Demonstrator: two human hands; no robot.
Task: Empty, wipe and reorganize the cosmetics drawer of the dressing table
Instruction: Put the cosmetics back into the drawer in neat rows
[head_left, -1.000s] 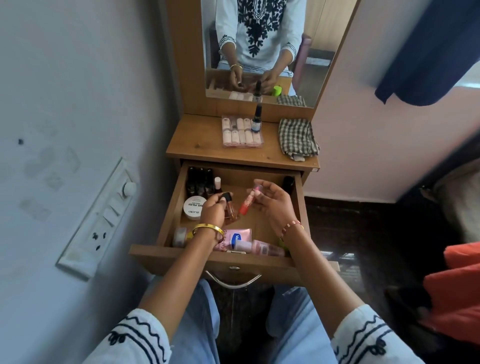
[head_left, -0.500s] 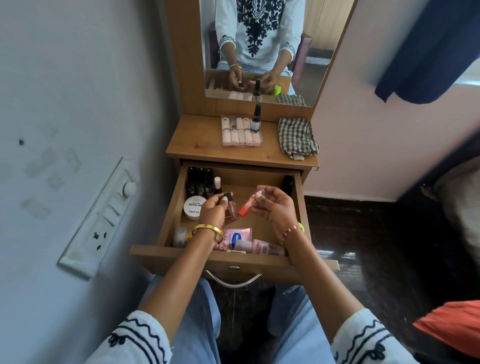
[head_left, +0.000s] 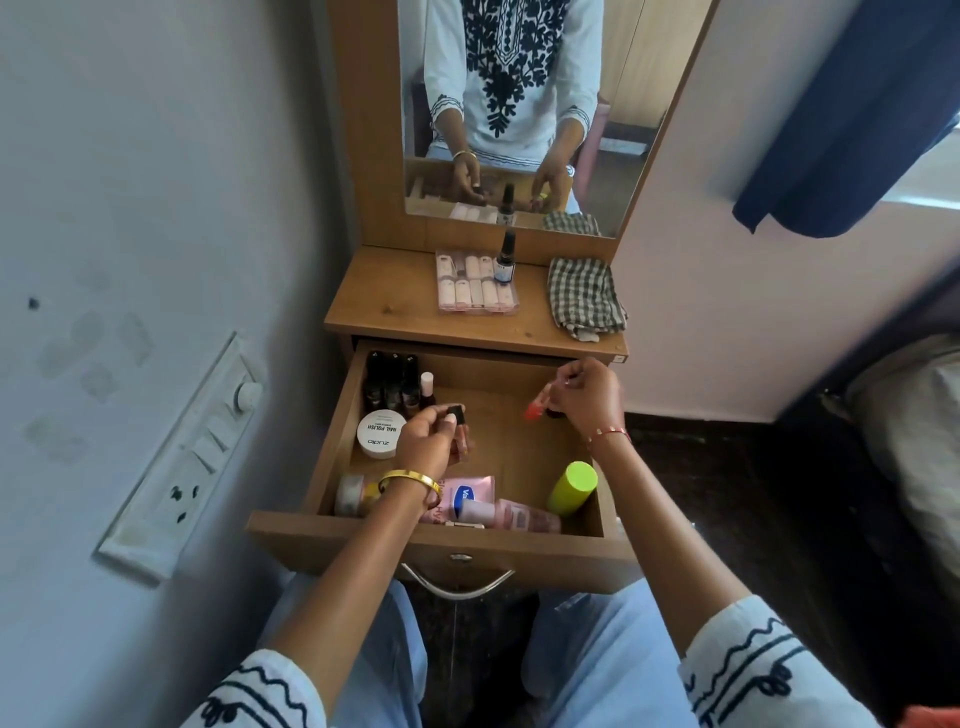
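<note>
Drawer (head_left: 332, 457) of the dressing table stands pulled out toward the person, cosmetics lying inside it. Left hand (head_left: 428, 444) hovers over the drawer's middle, fingers curled round a small bottle with a black cap (head_left: 456, 415), cap pointing up and far, body hidden behind the fingers. Right hand (head_left: 589, 397) is over the far right part, pinching a slim tube with a red-orange end (head_left: 535, 408); its long axis runs slantwise, the red end pointing down and left, the other end hidden in the fingers. A row of dark bottles (head_left: 392, 382) stands upright in the far left corner, with a round white nail polish remover tub (head_left: 381, 434) just nearer. A lime-green capped bottle (head_left: 571, 488) lies at the near right, long axis running far-right to near-left. A pink tube (head_left: 470, 493) and a pink bottle (head_left: 514, 514) lie along the near wall. On the desk (head_left: 384, 306) above sit a clear case of pale tubes (head_left: 475, 283), a dropper bottle (head_left: 505, 260) upright on it, and a folded checked cloth (head_left: 584, 299) to the right
</note>
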